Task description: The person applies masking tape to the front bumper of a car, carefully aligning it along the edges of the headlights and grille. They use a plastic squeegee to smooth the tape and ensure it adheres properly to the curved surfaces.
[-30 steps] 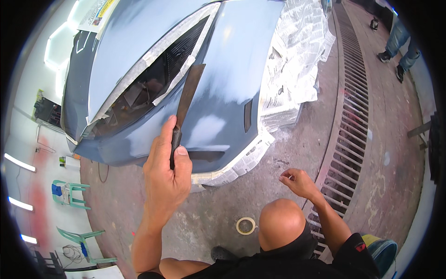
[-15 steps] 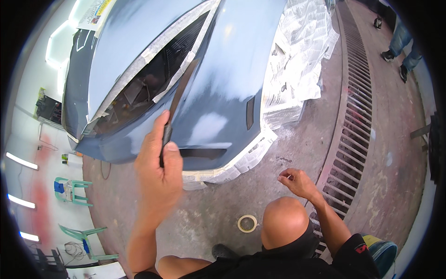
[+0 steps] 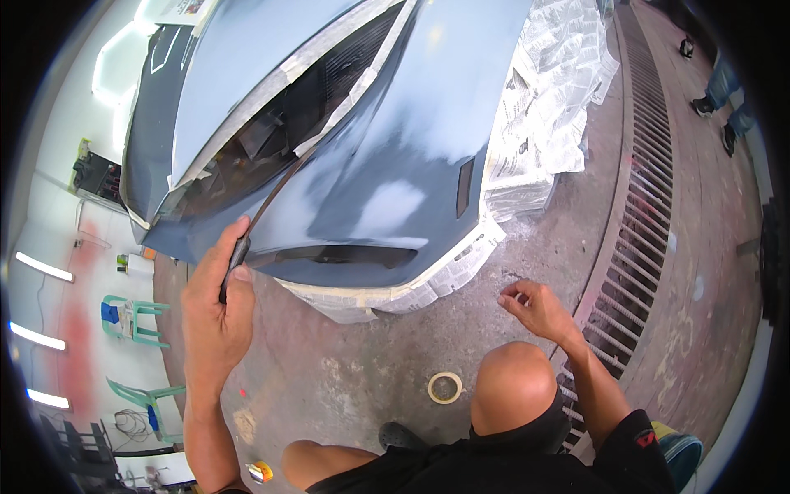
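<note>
My left hand (image 3: 218, 309) is closed around the dark handle of a long, narrow, brownish blade tool (image 3: 270, 200). Its blade slants up and to the right, in front of the grey-blue primed car front (image 3: 329, 198). The tip overlaps the lower edge of the dark headlight opening (image 3: 280, 123) in this view; whether it touches the car I cannot tell. Over the floor beside my bent knee hangs my right hand (image 3: 536, 309), its fingers loosely curled with a gap to the thumb and nothing visible in them.
Newspaper masking (image 3: 543, 115) covers the car's right side and hangs under the bumper. A masking tape roll (image 3: 445, 388) lies by my foot. A floor grate (image 3: 650, 198) runs along the right. Another person's legs (image 3: 724, 95) stand beyond it. Green chairs (image 3: 136, 319) stand left.
My left hand has moved left and slightly down with the blade tool, whose tip now sits lower. The view has shifted a little. My right hand keeps nearly the same pose.
</note>
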Action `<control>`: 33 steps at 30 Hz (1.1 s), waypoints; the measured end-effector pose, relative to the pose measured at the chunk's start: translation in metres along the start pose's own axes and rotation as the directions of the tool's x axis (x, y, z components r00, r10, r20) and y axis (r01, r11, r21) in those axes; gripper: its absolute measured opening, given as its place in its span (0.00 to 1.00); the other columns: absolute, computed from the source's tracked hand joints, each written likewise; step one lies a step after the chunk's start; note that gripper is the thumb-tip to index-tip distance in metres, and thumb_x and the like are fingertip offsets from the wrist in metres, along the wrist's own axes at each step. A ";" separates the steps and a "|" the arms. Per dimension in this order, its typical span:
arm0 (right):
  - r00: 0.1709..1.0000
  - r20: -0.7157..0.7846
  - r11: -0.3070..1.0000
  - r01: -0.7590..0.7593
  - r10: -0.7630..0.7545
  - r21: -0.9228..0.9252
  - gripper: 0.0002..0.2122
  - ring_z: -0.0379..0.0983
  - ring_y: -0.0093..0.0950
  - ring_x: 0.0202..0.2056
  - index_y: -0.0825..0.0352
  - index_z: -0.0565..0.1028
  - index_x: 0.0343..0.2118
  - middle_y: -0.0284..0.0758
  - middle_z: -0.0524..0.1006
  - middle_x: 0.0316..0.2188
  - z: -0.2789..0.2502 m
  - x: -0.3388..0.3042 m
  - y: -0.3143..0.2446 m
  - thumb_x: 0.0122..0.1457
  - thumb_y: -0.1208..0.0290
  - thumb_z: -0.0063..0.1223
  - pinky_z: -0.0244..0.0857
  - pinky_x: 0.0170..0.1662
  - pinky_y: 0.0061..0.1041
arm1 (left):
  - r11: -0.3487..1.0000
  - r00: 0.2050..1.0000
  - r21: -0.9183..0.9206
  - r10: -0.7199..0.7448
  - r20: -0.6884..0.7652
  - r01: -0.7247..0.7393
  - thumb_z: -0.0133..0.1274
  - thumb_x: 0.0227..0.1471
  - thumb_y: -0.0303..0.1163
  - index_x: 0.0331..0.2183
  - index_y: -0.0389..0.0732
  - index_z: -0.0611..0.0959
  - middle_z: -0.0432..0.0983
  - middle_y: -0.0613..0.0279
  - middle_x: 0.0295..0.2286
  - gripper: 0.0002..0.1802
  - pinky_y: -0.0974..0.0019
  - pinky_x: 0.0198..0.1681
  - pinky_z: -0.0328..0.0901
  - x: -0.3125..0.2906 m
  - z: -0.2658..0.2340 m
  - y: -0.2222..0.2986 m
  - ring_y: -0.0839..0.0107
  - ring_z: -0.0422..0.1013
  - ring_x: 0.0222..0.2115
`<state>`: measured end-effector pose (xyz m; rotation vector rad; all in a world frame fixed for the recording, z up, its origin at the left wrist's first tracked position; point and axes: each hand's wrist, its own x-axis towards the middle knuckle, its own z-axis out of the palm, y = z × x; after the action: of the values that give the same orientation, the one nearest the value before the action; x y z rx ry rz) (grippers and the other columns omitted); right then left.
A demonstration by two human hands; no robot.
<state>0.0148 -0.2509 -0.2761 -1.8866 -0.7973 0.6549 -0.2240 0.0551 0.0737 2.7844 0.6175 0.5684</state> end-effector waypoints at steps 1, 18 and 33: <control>0.998 -0.018 0.999 0.053 -0.053 -0.005 0.13 0.81 0.31 0.33 0.71 0.88 0.46 0.43 0.88 0.35 -0.005 0.006 -0.013 0.71 0.63 0.68 0.76 0.41 0.35 | 1.000 1.000 -0.004 -0.008 0.002 0.008 0.50 0.67 0.19 0.66 0.34 0.82 0.86 0.50 0.48 0.28 0.68 0.48 0.70 -0.003 -0.001 -0.001 0.68 0.76 0.39; 0.351 -0.363 0.503 0.533 -0.863 -0.680 0.14 0.74 0.32 0.37 0.61 0.87 0.32 0.26 0.84 0.30 -0.020 0.141 -0.324 0.61 0.54 0.77 0.64 0.47 0.36 | 0.971 0.677 -0.078 0.213 0.705 -0.225 0.59 0.61 0.41 0.65 0.51 0.83 0.86 0.48 0.45 0.31 0.43 0.45 0.78 -0.196 0.302 -0.075 0.46 0.85 0.41; 0.290 -0.253 0.376 0.546 -0.923 -0.749 0.08 0.80 0.30 0.39 0.62 0.89 0.42 0.30 0.86 0.35 -0.006 0.123 -0.328 0.65 0.66 0.75 0.62 0.48 0.36 | 0.985 0.862 -0.159 0.132 0.490 -0.060 0.64 0.60 0.39 0.58 0.42 0.79 0.82 0.49 0.47 0.27 0.45 0.54 0.70 -0.366 0.448 -0.028 0.50 0.78 0.51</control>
<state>0.0165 -0.0506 0.0119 -1.6432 -1.3509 -0.9762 -0.3522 -0.1455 -0.4539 2.6723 0.3093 -0.1056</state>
